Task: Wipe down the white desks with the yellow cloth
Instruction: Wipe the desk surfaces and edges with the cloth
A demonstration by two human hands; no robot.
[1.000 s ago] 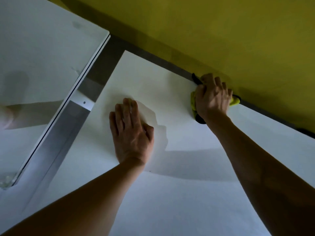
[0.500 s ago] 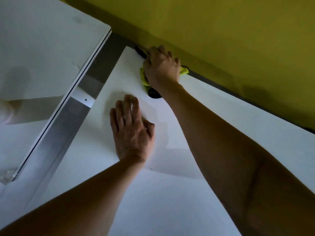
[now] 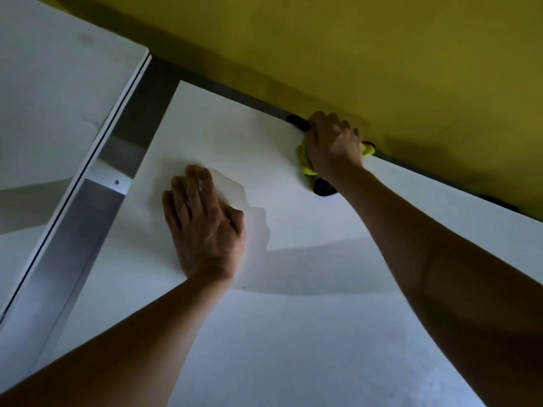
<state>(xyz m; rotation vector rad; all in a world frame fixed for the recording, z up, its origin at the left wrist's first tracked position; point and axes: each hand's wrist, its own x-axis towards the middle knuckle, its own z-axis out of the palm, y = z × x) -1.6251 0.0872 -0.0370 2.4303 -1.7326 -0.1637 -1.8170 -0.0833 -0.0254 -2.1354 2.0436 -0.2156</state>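
The right hand (image 3: 333, 145) gripped the yellow cloth (image 3: 307, 164) with curled fingers and pressed it onto the white bench (image 3: 293, 333) at the far edge, right of the far left corner. A black object (image 3: 296, 122) protruded beyond the fingers, and a second black part (image 3: 323, 189) showed below the wrist; what it was could not be determined. The yellow wall (image 3: 382, 54) stood directly behind the far edge. The left hand (image 3: 205, 227) lay flat on the bench, fingers straight, holding nothing. A second white bench (image 3: 58, 113) stood beyond the left edge, separated by a gap with a metal rail (image 3: 73, 230). Compared with half a second earlier, the right hand and cloth had shifted rightward along the far edge, away from the corner; the left hand remained in place.
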